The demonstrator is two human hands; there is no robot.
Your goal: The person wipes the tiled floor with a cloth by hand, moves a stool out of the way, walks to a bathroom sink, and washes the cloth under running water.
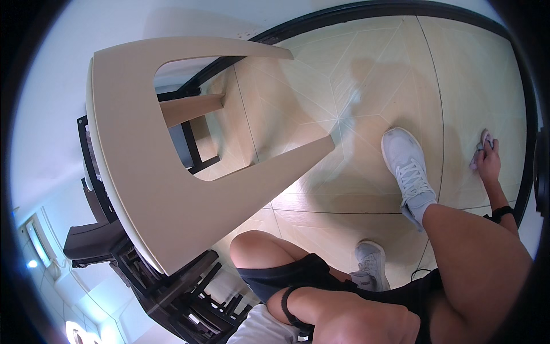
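At the far right, my right hand (490, 159) is closed on a crumpled pinkish-grey cloth (486, 136), which lies against the beige tiled floor (477, 86). A black band circles that wrist. Low in the picture, close to the camera, my left arm and hand (365, 314) appear with another black band; the fingers are not distinct and whether they hold anything cannot be made out. My knees are bent, with white lace-up shoes (404, 159) on the tiles between the right hand and a table.
A beige table side panel (129, 129) with a large cutout and tapered legs fills the left. Dark chairs (159, 284) stand beyond its lower edge. A black baseboard (369, 9) runs along the wall at the top and right.
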